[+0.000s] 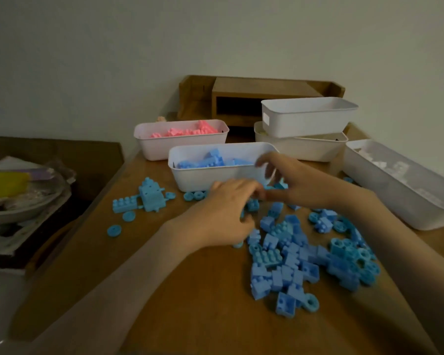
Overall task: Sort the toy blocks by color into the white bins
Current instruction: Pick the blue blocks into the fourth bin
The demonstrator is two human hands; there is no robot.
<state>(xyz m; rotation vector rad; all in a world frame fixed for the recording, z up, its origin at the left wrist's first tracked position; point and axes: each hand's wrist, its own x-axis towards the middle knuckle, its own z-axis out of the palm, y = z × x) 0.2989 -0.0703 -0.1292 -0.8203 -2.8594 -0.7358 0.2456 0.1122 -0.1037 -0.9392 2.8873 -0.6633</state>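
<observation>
The table (190,290) carries white bins along its far side, one colour to each. The blue bin (203,178) sits nearest, sensibly, since only blue blocks (287,257) lie loose, heaped just before it. The right hand (305,185) hangs by its rim, blurred, fingers spread, seemingly holding nothing. The left hand (223,213) curls into the heap's edge; whether it grips a block I cannot tell.
</observation>
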